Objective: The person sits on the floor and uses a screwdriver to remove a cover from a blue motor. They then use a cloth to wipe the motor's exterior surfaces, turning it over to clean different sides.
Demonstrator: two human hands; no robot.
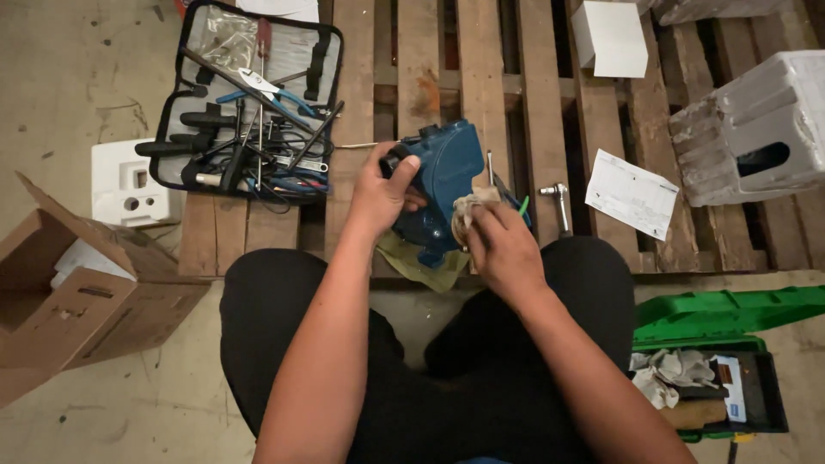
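On a rough slatted wooden pallet (481, 94), the left hand (382, 193) grips a blue cast housing (447, 185); the right hand (503, 249) pinches a crumpled rag (468, 210) against it.

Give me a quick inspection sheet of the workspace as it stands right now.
Surface: wooden pallet on a concrete floor.
Job's things: blue power tool body resting on an olive cloth; pale rag pressed against it.
Clutter: open tool pouch, metal socket piece, paper sheet, white box.
Grips: left hand holds the tool body; right hand holds the rag.
Cables: thin wire beside the pouch.
Surroundings: cardboard box, green case, white foam blocks.
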